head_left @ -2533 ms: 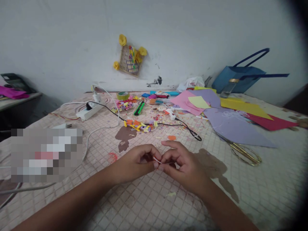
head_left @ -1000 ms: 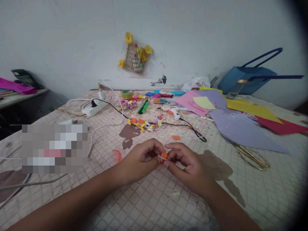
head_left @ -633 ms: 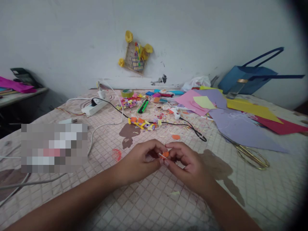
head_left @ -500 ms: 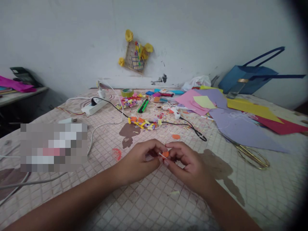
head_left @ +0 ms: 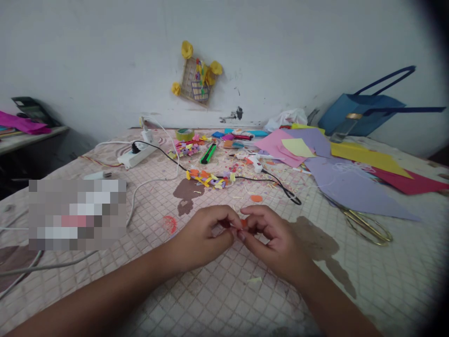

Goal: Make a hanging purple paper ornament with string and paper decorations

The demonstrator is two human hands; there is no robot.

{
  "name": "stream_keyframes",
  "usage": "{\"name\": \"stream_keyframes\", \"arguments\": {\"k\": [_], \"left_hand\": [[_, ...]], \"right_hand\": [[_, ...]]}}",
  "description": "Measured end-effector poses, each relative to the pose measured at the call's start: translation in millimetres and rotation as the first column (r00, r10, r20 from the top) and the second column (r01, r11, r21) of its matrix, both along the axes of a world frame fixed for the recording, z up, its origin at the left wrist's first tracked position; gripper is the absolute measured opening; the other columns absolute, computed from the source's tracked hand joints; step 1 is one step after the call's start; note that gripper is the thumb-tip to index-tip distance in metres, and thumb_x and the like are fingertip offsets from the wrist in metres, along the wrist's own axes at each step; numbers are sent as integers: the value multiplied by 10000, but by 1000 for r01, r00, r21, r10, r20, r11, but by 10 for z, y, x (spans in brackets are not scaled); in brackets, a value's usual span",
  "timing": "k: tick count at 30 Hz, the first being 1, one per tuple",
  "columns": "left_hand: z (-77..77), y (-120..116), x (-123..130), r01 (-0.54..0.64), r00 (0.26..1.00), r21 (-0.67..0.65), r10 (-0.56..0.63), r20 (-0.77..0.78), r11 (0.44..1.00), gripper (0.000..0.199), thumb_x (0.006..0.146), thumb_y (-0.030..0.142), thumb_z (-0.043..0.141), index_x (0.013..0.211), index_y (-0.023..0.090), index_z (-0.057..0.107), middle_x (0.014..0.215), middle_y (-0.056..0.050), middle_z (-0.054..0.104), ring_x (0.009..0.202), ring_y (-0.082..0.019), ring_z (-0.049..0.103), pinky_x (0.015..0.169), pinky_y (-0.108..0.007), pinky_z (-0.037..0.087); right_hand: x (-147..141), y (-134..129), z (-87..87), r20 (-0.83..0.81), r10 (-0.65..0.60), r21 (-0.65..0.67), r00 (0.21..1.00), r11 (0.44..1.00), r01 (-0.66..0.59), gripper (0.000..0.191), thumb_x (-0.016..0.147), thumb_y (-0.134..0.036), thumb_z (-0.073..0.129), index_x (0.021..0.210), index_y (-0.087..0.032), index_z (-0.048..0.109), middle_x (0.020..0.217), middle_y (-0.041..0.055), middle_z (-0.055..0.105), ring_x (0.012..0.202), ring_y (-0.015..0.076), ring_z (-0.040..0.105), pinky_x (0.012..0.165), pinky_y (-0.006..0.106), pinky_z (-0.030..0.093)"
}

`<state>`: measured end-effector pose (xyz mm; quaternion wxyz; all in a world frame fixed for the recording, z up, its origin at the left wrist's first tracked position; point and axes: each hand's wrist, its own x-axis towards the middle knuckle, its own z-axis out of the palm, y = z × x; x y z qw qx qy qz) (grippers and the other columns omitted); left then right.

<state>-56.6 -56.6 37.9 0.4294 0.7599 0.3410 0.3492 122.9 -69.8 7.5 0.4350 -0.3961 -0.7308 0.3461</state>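
Observation:
My left hand (head_left: 213, 236) and my right hand (head_left: 268, 238) meet at the fingertips over the near part of the table. Between them is a small orange paper piece (head_left: 243, 223), mostly covered by the fingers. Both hands pinch at it, thumbs against forefingers. A loose orange paper piece (head_left: 256, 198) lies on the cloth just beyond my right hand. Farther off rests a string of small yellow, orange and purple paper pieces (head_left: 210, 179). A pale paper scrap (head_left: 255, 280) lies close to my right wrist.
A white glue gun (head_left: 257, 164) with a black cord lies beyond the hands, near a green cutter (head_left: 209, 153). Gold-handled scissors (head_left: 368, 227) and purple sheets (head_left: 351, 187) are at right. A power strip (head_left: 136, 157) and cables lie at left; a blue bag (head_left: 361, 112) stands behind.
My fingertips have closed in around the orange paper piece, so less of it shows. A thin white strip seen beside it before is now out of sight.

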Motion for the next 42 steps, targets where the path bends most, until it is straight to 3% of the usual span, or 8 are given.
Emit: {"name": "stream_keyframes", "arguments": {"k": [3, 12, 23, 34, 42], "left_hand": [[4, 2, 7, -4, 1000, -30, 4, -4, 1000, 28, 770, 157, 571, 784, 155, 595, 765, -8, 616, 721, -124, 562, 677, -250, 453], [-24, 50, -6, 17, 999, -126, -12, 45, 992, 79, 790, 213, 607, 821, 144, 629, 778, -21, 648, 731, -129, 589, 685, -256, 466], [-31, 60, -16, -55, 996, -24, 53, -68, 998, 101, 818, 162, 549, 822, 158, 650, 777, -14, 682, 716, -122, 599, 673, -244, 457], [-27, 75, -21, -101, 994, -54, 103, 35, 993, 111, 823, 207, 570, 912, 151, 606, 845, -38, 676, 775, -134, 625, 705, -258, 487], [-68, 68, -24, -94, 993, -60, 97, 61, 994, 164, 825, 226, 575, 972, 154, 585, 827, -34, 664, 763, -135, 620, 686, -261, 481]], "right_hand": [[-1, 1, -13, 0, -3, -1, 1000, 1000, 3, 287, 821, -159, 562, 1081, -258, 493, 742, -18, 601, 669, 115, 605, 594, 224, 482], [8, 17, -20, -9, -20, 3, 1000, 1000, 20, 252, 820, -179, 580, 1051, -250, 510, 720, -25, 596, 642, 108, 598, 580, 219, 478], [20, 11, 1, -50, 19, -12, 999, 1000, -20, 214, 841, -192, 579, 1041, -252, 526, 743, -25, 614, 654, 100, 611, 594, 212, 491], [33, 8, 36, -5, -3, 117, 1000, 993, 4, 236, 841, -135, 553, 1035, -269, 559, 812, -21, 622, 721, 95, 606, 658, 213, 493], [29, 2, 24, 14, -5, 127, 1000, 992, 3, 247, 837, -120, 538, 1044, -254, 544, 759, -18, 603, 683, 110, 596, 626, 233, 491]]}}
